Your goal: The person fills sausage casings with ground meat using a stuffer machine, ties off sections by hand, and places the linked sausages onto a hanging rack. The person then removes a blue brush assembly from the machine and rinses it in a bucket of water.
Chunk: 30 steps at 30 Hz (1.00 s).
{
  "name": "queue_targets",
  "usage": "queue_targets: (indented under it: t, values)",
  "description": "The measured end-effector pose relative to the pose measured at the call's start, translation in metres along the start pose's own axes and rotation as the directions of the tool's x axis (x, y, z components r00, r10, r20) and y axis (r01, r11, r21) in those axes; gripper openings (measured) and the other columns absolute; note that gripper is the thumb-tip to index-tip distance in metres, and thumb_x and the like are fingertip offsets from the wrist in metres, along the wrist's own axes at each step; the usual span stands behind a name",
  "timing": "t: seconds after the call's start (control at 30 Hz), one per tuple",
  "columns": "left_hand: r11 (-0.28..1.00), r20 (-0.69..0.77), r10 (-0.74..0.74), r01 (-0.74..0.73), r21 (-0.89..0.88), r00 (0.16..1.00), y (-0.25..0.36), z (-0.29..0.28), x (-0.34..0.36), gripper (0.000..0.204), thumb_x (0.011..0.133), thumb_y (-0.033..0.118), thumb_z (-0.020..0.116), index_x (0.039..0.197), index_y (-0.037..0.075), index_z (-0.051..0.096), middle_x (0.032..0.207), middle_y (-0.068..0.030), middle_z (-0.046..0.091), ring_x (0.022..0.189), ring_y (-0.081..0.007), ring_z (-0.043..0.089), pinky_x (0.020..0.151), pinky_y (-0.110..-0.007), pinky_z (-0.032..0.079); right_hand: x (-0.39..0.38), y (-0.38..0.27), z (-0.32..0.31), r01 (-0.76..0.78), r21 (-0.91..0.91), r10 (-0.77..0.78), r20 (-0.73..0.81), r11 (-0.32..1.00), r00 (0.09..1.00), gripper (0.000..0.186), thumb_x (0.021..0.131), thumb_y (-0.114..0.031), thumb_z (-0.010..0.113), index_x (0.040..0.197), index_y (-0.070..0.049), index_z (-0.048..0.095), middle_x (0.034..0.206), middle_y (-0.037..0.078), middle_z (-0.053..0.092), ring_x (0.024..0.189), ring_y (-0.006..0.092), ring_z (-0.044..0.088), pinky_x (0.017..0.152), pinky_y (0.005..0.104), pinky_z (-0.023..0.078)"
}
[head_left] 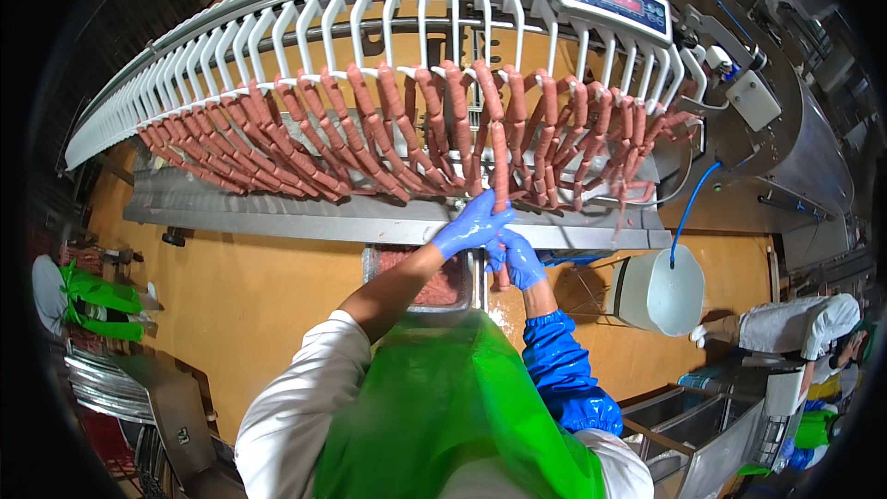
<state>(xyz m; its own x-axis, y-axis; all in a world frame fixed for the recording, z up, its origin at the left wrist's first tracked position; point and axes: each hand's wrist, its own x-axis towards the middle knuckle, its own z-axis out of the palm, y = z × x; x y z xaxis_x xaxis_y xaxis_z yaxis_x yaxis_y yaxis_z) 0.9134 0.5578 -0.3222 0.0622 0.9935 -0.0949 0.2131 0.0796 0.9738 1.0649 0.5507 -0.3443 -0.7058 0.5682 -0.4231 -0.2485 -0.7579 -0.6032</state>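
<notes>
Strings of pink sausage links [370, 129] hang in loops from a long row of white hooks [360, 32]. One string of sausages [499, 143] comes down from a hook straight to my hands. My left hand [475, 224], in a blue glove, is closed around this string at the front edge of the steel trough [323, 226]. Just below and to its right, my right hand [519, 261], also in a blue glove, is closed on the same string. A short sausage end shows beneath the right hand. The gloves hide the links inside the grips.
Below the trough sits a tray of ground meat [439, 286]. A white bucket [679, 291] with a blue hose [691, 208] stands at right. A digital scale [617, 2] and steel machine [804, 157] are at far right. Other people [102, 300] work on both sides.
</notes>
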Motion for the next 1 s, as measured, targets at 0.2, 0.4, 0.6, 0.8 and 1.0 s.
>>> queue_targets:
  t: [0.2, 0.4, 0.6, 0.8, 1.0]
  values:
    - [0.811, -0.086, -0.047, -0.013, -0.585, 0.995, 0.021, -0.001, -0.019, 0.041, 0.099, 0.043, 0.042, 0.112, 0.005, 0.050, 0.092, -0.0061, 0.056, 0.073, -0.0134, 0.057, 0.066, -0.026, 0.049, 0.017, 0.009, 0.000, 0.000, -0.022, 0.002, 0.069, 1.000, 0.998, 0.021, 0.094, -0.025, 0.052, 0.100, -0.005, 0.058, 0.080, 0.004, 0.060, 0.068, 0.0167, 0.060, 0.067, 0.0357, 0.054]
    - [0.785, -0.248, 0.005, -0.157, -0.600, 0.969, 0.022, -0.013, -0.023, 0.030, 0.098, 0.032, 0.047, 0.109, 0.004, 0.054, 0.085, -0.0047, 0.057, 0.074, -0.0125, 0.057, 0.070, -0.026, 0.048, 0.017, -0.030, 0.015, 0.071, -0.127, -0.068, 0.022, 0.989, 0.997, 0.031, 0.092, -0.028, 0.057, 0.113, -0.006, 0.060, 0.099, 0.004, 0.064, 0.086, 0.0167, 0.062, 0.079, 0.0314, 0.051]
    - [0.995, -0.481, 0.030, -0.071, -0.068, 0.876, 0.031, -0.016, -0.013, 0.023, 0.095, 0.022, 0.045, 0.091, 0.003, 0.056, 0.076, -0.0071, 0.060, 0.064, -0.0158, 0.057, 0.057, -0.032, 0.046, 0.040, -0.102, 0.073, 0.501, -0.408, -0.537, 0.030, 0.764, 0.843, 0.039, 0.094, -0.024, 0.053, 0.126, -0.002, 0.049, 0.102, 0.011, 0.062, 0.092, 0.0153, 0.060, 0.081, 0.0285, 0.048]
    - [0.819, -0.545, 0.076, -0.363, -0.444, 0.835, 0.020, -0.017, -0.004, 0.024, 0.096, 0.015, 0.046, 0.108, -0.004, 0.055, 0.080, -0.0129, 0.062, 0.070, -0.0211, 0.060, 0.064, -0.032, 0.048, 0.054, -0.111, 0.136, 0.477, -0.764, -0.592, 0.157, 0.434, 0.791, 0.028, 0.096, -0.022, 0.049, 0.110, 0.002, 0.051, 0.087, 0.006, 0.056, 0.076, 0.0126, 0.056, 0.068, 0.0284, 0.047]
    - [0.987, -0.512, 0.023, -0.102, -0.125, 0.859, 0.014, -0.045, -0.018, 0.020, 0.095, 0.011, 0.046, 0.104, -0.004, 0.055, 0.082, -0.0156, 0.063, 0.072, -0.0225, 0.062, 0.065, -0.032, 0.049, 0.061, -0.103, 0.144, 0.461, -0.550, -0.500, 0.089, 0.696, 0.861, 0.026, 0.098, -0.024, 0.047, 0.105, 0.000, 0.051, 0.084, 0.006, 0.054, 0.072, 0.0123, 0.054, 0.065, 0.0286, 0.046]
